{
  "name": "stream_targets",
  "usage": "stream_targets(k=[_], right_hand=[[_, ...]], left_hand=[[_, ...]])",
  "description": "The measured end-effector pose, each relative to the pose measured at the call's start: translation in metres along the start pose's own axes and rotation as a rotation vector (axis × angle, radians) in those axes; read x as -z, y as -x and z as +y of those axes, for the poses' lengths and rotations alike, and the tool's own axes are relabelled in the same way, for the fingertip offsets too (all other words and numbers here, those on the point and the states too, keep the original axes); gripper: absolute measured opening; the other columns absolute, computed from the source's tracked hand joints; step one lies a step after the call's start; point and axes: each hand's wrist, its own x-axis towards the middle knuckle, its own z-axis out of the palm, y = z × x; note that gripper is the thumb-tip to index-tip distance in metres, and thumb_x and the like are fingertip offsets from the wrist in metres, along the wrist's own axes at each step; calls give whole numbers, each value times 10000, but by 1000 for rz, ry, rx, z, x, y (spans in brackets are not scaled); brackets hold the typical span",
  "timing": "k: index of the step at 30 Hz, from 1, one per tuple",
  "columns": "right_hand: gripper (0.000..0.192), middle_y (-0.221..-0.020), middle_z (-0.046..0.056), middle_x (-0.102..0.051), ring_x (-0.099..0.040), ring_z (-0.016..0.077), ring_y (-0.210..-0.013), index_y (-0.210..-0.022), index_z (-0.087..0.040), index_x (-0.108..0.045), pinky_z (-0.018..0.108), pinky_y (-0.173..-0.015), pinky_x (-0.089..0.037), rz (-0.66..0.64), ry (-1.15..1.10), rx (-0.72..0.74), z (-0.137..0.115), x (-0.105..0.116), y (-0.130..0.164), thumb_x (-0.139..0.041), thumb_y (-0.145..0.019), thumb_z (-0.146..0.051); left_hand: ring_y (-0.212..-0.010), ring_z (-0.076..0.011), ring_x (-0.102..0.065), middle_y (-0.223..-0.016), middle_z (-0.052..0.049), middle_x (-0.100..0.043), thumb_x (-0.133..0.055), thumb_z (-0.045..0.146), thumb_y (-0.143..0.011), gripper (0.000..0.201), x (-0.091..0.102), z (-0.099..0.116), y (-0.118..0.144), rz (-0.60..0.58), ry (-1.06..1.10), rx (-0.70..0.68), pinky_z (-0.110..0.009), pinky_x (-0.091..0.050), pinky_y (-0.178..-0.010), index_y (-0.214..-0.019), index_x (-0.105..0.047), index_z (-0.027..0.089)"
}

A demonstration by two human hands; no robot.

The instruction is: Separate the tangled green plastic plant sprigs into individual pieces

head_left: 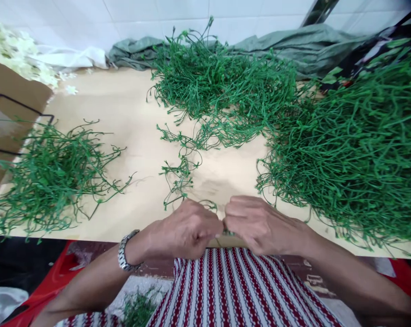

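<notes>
Left hand [187, 229]: I saw it curled, pinching a green stem [178, 179].
Right hand [256, 225]: curled, knuckle to knuckle with left; grip hidden.
Table [123, 113]: stem piles [355, 150] around.

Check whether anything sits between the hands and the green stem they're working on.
Nothing visible does. The left hand and right hand are both closed on the green stem at the table edge; the stem piles lie off to the sides.
</notes>
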Motion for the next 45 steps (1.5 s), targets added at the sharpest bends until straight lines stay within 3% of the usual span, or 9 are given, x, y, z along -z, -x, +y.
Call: stream_targets(k=[4, 8, 12, 16, 20, 26, 36, 41, 45], right_hand=[[183, -632, 9, -459, -354, 124, -612, -611, -162, -460, 265, -599, -313, -196, -102, 94, -12, 14, 2, -429, -735, -31], [188, -612, -1, -439, -376, 120, -600, -624, -169, -449, 259, -583, -318, -293, -182, 19, -5, 28, 13, -412, -734, -20], [148, -766, 51, -513, -460, 162, -759, -779, -169, -477, 301, -678, -368, -30, -182, -160, 16, 33, 16, -360, -867, -146], [165, -1014, 80, -543, -432, 217, -1078, -809, -191, -455, 365, -882, -349, 305, -292, -272, 25, 23, 6, -340, -911, -253], [139, -688, -6, -505, -506, 119, -624, -861, -203, -463, 234, -585, -396, 551, -315, -522, 20, 10, -2, -348, -916, -257], [158, -750, 11, -542, -472, 99, -583, -981, -178, -517, 206, -535, -378, 369, -288, -477, 14, -12, -18, -479, -849, -256], [223, -613, -13, -475, -423, 97, -554, -722, -163, -486, 209, -530, -351, 398, -406, -482, 17, -35, -23, -402, -882, -292], [325, -628, -10, -465, -415, 92, -555, -730, -157, -466, 205, -513, -354, 374, -745, -470, 22, -38, -23, -350, -897, -410], [302, -617, -16, -447, -414, 88, -553, -715, -165, -439, 201, -513, -359, 288, -733, -376, 22, -40, -24, -328, -909, -369]], left_hand=[[-483, -109, -349, -533, 16, -482, -402, 15, -572, 176, 9, 10, 3, -215, 45, -99, -274, -272, -492, -538, -361, 182], [-480, -114, -359, -496, 16, -441, -411, 11, -628, 205, 23, 6, 10, -151, 199, -20, -275, -268, -502, -523, -383, 185], [-486, -95, -378, -519, 22, -433, -446, 154, -792, 187, 27, -6, 4, 165, 549, 334, -235, -286, -480, -616, -510, 165], [-426, -57, -309, -493, 53, -385, -534, 267, -760, 170, 15, -17, -10, 390, 897, 527, -196, -238, -410, -645, -538, 142], [-403, -44, -350, -483, 45, -443, -589, 275, -722, 177, 4, -23, -15, 460, 1003, 592, -176, -259, -388, -640, -541, 126], [-362, -35, -366, -484, 26, -527, -621, 281, -709, 181, -1, -22, -19, 635, 1135, 575, -167, -269, -364, -660, -554, 120], [-341, -11, -360, -578, 34, -561, -689, 210, -649, 128, -13, -17, -24, 949, 1319, 433, -171, -205, -355, -656, -586, 133], [-338, -13, -390, -682, 16, -627, -656, 192, -669, 128, -15, -16, -24, 877, 1507, 397, -191, -316, -409, -648, -540, 140], [-300, -13, -305, -522, 40, -556, -641, 200, -667, 152, -10, -18, -22, 779, 1630, 440, -169, -219, -355, -655, -501, 140]])
